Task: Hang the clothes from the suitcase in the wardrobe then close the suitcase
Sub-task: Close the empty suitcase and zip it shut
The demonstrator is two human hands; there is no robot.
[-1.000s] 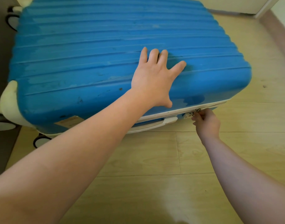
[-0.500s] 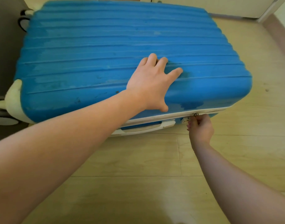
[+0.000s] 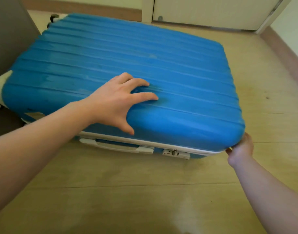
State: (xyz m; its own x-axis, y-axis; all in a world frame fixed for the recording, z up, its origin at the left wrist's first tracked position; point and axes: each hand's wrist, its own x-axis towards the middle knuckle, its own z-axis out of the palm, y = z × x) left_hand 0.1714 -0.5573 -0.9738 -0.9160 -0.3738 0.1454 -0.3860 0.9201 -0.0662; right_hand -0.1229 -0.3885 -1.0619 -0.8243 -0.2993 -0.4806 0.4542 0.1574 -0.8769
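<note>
A blue ribbed hard-shell suitcase (image 3: 145, 68) lies flat on the wooden floor with its lid down. My left hand (image 3: 117, 102) presses on the lid near the front edge, fingers spread. My right hand (image 3: 241, 148) is at the suitcase's front right corner, fingers pinched at the white zipper seam (image 3: 187, 147); the zipper pull itself is hidden in the fingers. A white carry handle (image 3: 116, 146) and a combination lock (image 3: 175, 153) sit on the front side. No clothes are visible.
A grey piece of furniture (image 3: 8, 39) stands at the left, against the suitcase's wheels (image 3: 52, 20). A white door or wardrobe panel (image 3: 212, 10) runs along the back. Wooden floor (image 3: 145, 191) stretches in front and to the right.
My right hand has travelled right along the zipper seam, from beside the lock to the front right corner. The left hand stays pressing on the lid. The view has shifted.
</note>
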